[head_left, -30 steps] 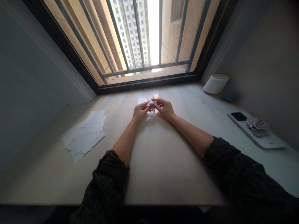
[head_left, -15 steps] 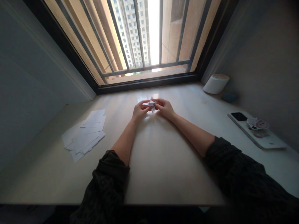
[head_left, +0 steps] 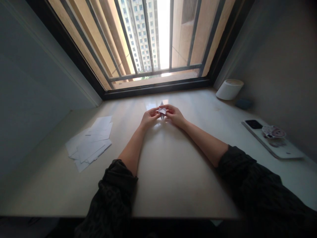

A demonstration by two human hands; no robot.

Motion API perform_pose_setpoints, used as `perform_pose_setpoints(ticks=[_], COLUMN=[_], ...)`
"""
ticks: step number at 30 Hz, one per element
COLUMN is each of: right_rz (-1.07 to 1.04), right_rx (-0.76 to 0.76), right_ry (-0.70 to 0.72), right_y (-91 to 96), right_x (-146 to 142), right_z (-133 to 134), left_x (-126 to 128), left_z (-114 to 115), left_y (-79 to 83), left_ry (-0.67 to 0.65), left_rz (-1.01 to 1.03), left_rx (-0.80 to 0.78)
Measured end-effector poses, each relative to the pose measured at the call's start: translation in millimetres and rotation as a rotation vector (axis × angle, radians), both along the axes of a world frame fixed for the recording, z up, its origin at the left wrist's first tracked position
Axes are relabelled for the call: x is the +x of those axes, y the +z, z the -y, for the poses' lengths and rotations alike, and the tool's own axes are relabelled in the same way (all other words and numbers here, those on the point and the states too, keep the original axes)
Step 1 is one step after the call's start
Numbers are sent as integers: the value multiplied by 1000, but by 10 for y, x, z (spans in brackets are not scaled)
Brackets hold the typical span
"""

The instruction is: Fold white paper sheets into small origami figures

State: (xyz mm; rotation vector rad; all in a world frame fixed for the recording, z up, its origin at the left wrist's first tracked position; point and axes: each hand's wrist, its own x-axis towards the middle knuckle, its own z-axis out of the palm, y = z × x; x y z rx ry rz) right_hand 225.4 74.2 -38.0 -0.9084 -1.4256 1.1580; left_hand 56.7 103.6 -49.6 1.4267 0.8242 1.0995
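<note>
Little has been shifted since the earlier frames: the small folded paper piece (head_left: 162,110) is kept between the two hands at the far middle of the table (head_left: 173,172), and only its upper point is now seen slightly more upright, while the hands have been drawn a touch closer together. The left hand (head_left: 149,118) is closed on the left side of the folded paper piece, which is pinched between thumb and fingertips; the right hand (head_left: 175,115) is closed on its right side in the same way. The paper is held just above the tabletop, and it cannot be told whether its lower tip touches the surface. Both forearms are laid bare on the table, with dark sleeves (head_left: 116,188) pushed up near the elbows. To the left of the left forearm, well apart from the hands, a loose heap of white paper sheets (head_left: 89,143) is spread on the table. At the far right corner a white cylindrical container (head_left: 229,89) is set near the wall, and a small dark blue object (head_left: 243,103) lies just beside it. Nearer on the right, a white tablet-like slab (head_left: 277,147) is seen with a dark phone (head_left: 253,124) and a round pink item (head_left: 274,132) resting on it. Beyond the table, a barred window (head_left: 153,43) is lit brightly from outside.
</note>
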Motion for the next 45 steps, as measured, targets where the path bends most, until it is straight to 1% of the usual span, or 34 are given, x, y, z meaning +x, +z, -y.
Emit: perform_pose_setpoints(ticks=[3, 6, 9, 14, 17, 20, 23, 27, 31, 35, 38, 45], right_rz=[42, 71, 73, 138, 115, 117, 117, 30, -17, -15, -2, -9], right_rx=[55, 101, 137, 243, 272, 269, 221, 138, 80, 103, 131, 147], right_ry=[-68, -141, -144, -184, -154, -115, -76, -2, 35, 26, 15, 89], right_y=[-14, -33, -61, -120, -138, -134, -129, -138, -143, -134, -125, -117], right_x=[2, 9, 17, 30, 35, 35, 29, 17, -4, -24, -23, -11], right_z=[-26, -50, -66, -89, -93, -88, -91, -110, -108, -85, -73, -84], left_x=[4, 12, 18, 14, 6, 0, -3, -7, -16, -16, -5, -4], left_z=[5, 42, 73, 72, 61, 58, 58, 55, 73, 106, 115, 105], left_y=[10, 46, 82, 100, 92, 82, 74, 82, 122, 159, 156, 132], left_ry=[-11, -15, -42, -67, -49, -37, -27, -11, -13, -24, -37, -23], left_rz=[5, -35, -84, -50, -33, -20, -3, 11, 10, -16, -38, -26], left_rx=[-8, -34, -26, -47, -37, -27, -20, -19, -19, 0, 16, 10])
